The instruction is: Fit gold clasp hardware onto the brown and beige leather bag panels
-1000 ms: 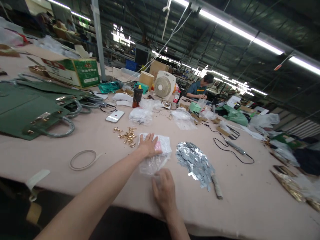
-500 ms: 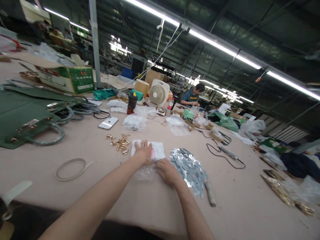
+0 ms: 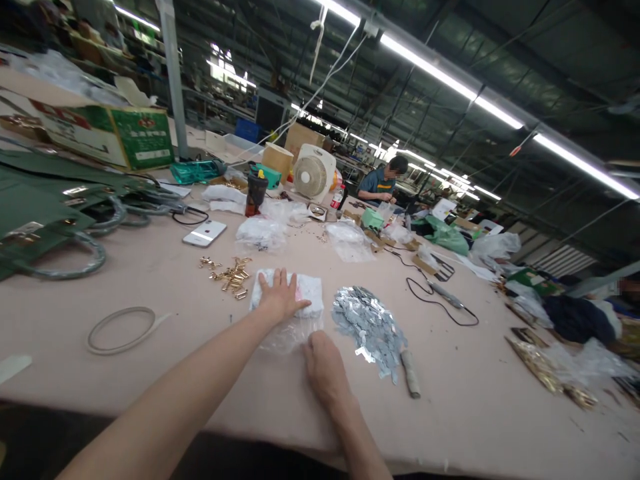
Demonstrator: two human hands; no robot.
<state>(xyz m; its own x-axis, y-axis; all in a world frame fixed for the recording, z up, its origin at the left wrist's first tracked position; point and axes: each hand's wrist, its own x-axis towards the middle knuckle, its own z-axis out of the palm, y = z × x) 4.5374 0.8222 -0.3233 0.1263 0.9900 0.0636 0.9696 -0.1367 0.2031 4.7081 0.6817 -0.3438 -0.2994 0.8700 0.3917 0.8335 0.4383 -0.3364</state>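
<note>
A clear plastic bag [image 3: 285, 335] with a flat white packet [image 3: 312, 288] in its far part lies on the table in front of me. My left hand [image 3: 277, 298] rests flat on the packet, fingers spread. At the bag's near right corner, my right hand [image 3: 324, 367] is closed, its fingers curled on the loose plastic; the fingertips are partly hidden. To the right spreads a pile of small flat silver metal pieces [image 3: 367, 327]. Beyond the bag, on the left, gold-coloured metal fittings [image 3: 234, 275] lie scattered.
A phone [image 3: 205, 233], a ring of pale strip [image 3: 121, 330] and green bags [image 3: 45, 207] are at left. A grey rod [image 3: 411, 375] lies beside the silver pile, a corded tool [image 3: 446, 294] farther right. At the back stand a fan [image 3: 313, 175] and a dark cup [image 3: 255, 193]; a person [image 3: 383, 183] sits beyond.
My right hand has drawn back toward me along the plastic and curled closed. The left hand stays on the packet with its fingers spread wider. The view has shifted slightly.
</note>
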